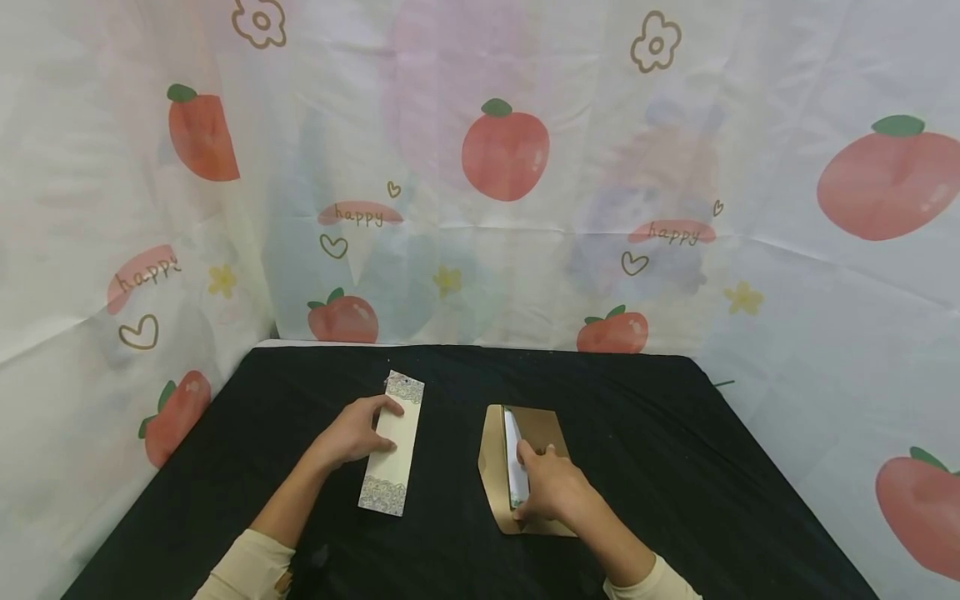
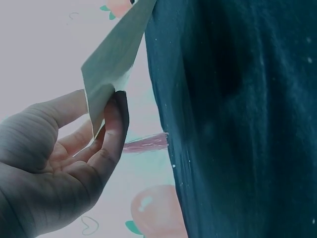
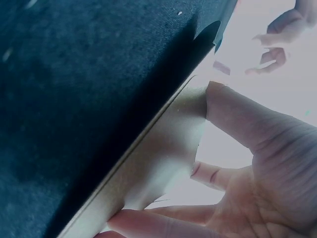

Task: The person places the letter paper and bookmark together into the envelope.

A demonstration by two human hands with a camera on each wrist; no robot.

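Over a black cloth, the left hand pinches a card at left; at right, the right hand, thumb and fingers spread, grips an envelope that a hard squeeze could crease.

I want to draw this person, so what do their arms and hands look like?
The left sleeve and right sleeve are plain pale cream and stop before the wrists. The left hand and right hand are bare: no gloves or rings that I can see. A small yellow-brown patch shows at the left cuff, but I can't tell what it is.
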